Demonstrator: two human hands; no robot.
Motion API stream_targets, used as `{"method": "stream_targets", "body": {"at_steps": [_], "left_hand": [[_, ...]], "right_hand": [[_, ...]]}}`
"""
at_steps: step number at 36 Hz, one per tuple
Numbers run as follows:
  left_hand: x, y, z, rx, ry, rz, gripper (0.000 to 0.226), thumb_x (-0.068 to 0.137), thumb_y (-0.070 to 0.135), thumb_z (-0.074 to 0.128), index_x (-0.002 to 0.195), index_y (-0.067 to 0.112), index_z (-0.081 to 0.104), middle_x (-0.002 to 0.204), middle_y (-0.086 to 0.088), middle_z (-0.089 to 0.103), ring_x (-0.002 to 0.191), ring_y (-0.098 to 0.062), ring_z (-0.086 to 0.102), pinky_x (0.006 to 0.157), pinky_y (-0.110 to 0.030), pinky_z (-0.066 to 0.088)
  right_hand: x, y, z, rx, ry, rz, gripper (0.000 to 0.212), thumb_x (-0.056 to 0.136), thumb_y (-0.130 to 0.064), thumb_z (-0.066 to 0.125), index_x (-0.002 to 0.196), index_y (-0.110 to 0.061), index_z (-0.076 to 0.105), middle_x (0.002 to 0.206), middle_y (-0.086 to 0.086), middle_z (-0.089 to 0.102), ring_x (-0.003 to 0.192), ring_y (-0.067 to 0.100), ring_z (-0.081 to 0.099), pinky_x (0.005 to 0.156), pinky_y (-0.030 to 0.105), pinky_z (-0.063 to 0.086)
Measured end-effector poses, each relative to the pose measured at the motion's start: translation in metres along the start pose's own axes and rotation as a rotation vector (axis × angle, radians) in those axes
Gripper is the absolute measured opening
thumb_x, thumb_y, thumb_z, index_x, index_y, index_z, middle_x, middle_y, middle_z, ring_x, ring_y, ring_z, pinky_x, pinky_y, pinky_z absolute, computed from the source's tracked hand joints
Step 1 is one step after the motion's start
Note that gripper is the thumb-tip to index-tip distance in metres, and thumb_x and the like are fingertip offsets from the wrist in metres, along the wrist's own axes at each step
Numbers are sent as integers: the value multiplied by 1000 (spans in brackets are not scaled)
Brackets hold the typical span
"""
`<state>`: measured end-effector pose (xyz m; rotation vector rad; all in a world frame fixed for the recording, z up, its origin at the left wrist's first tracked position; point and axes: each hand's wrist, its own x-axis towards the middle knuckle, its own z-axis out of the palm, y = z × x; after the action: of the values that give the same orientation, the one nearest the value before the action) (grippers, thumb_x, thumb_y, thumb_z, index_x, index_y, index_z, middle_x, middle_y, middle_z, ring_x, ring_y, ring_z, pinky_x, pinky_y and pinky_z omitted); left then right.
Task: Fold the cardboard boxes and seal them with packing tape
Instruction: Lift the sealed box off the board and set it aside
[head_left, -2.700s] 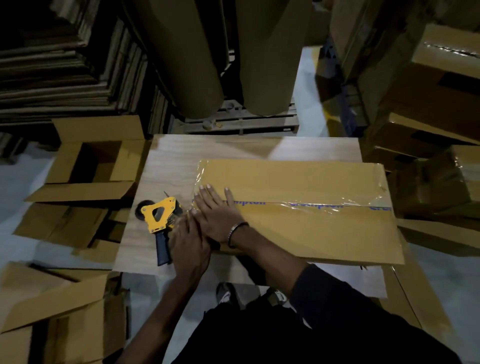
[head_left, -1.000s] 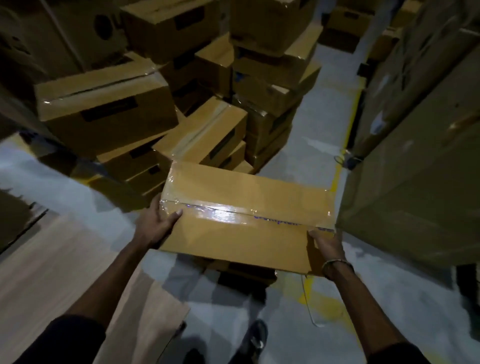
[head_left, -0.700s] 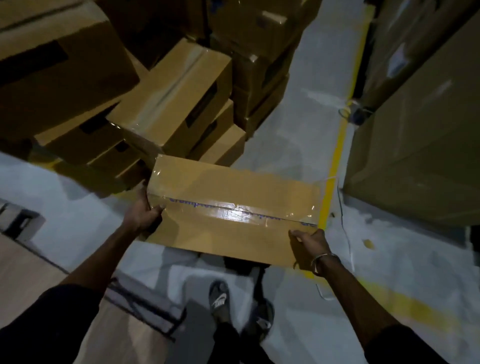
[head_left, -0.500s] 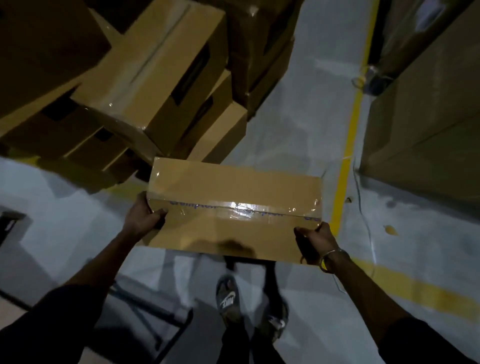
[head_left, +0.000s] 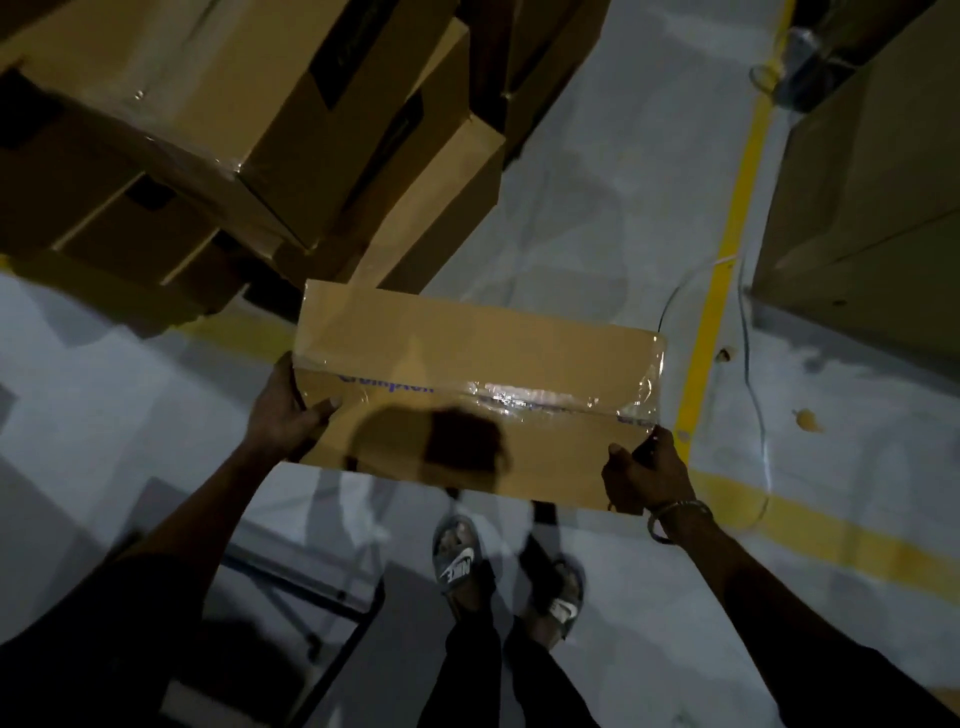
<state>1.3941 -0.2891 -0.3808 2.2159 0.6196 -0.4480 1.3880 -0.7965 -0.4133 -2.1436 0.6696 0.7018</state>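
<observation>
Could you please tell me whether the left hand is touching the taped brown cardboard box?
Touching: the head view shows the left hand gripping the taped brown cardboard box at its left end.

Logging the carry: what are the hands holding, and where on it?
The taped box, by its two short ends: left hand at the left end, right hand at the near right corner.
</observation>
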Motion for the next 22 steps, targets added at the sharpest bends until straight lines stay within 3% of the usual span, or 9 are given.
{"method": "stream_targets", "body": {"at_steps": [2, 4, 7, 10, 12, 15, 18, 22], "left_hand": [[11, -10, 2, 12, -36, 23, 77, 70, 66, 77, 134, 59, 35, 138, -6, 60, 120, -28, 61, 93, -51, 55], [20, -20, 10, 48, -42, 24, 88, 75, 69, 74, 148, 40, 35, 138, -9, 57, 122, -31, 60, 91, -53, 56], [8, -7, 18, 138, -25, -6, 108, 79, 69, 62, 160, 9, 22, 153, -24, 40, 131, -48, 50, 97, -61, 52], [-10, 1, 26, 223, -77, -22, 115, 84, 56, 73, 166, 14, 5, 169, -22, 10, 147, -50, 34, 109, -65, 44], [-18, -4, 29, 171, -106, 8, 108, 87, 58, 72, 166, 21, 9, 170, -16, 13, 148, -47, 35, 110, -64, 44], [-60, 7, 31, 5, -96, -14, 93, 89, 72, 57, 161, 18, 34, 160, -26, 38, 142, -48, 43, 114, -61, 43], [-154, 78, 4, -71, -3, 9, 85, 90, 47, 62, 159, 5, 34, 152, -23, 45, 131, -42, 56, 107, -55, 50], [-266, 138, -26, -129, 114, 70, 71, 100, 29, 66, 160, 10, 34, 158, -13, 43, 140, -29, 46, 114, -38, 40]], "right_hand": [[4, -2, 4, 7, 39, 30, 59, 92, -33, 75, 135, -14, 40, 91, 15, 66, 86, 35, 68, 78, 54, 58], [8, -3, 8, -18, 63, 50, 55, 91, -39, 73, 128, -15, 40, 91, 14, 63, 89, 38, 68, 80, 56, 57], [-1, -19, 7, -122, 72, 62, 53, 94, -30, 73, 122, 3, 43, 99, 20, 59, 103, 41, 62, 84, 49, 47], [-23, -41, 2, -212, 106, 49, 61, 93, -23, 74, 135, 11, 47, 124, 32, 59, 118, 46, 58, 96, 50, 49], [-46, -57, -3, -251, 142, 7, 50, 98, -25, 65, 136, 4, 52, 121, 31, 62, 114, 46, 62, 94, 50, 51], [-92, -87, -15, -317, 62, -52, 55, 99, -22, 66, 144, 4, 49, 132, 32, 57, 122, 45, 59, 102, 47, 47], [-144, -116, -29, -380, -67, -110, 57, 96, -27, 65, 146, -3, 49, 140, 25, 53, 125, 42, 58, 102, 44, 50], [-208, -143, -38, -381, -157, -167, 53, 91, -27, 68, 139, -7, 56, 136, 22, 56, 117, 38, 63, 99, 40, 52]]}}
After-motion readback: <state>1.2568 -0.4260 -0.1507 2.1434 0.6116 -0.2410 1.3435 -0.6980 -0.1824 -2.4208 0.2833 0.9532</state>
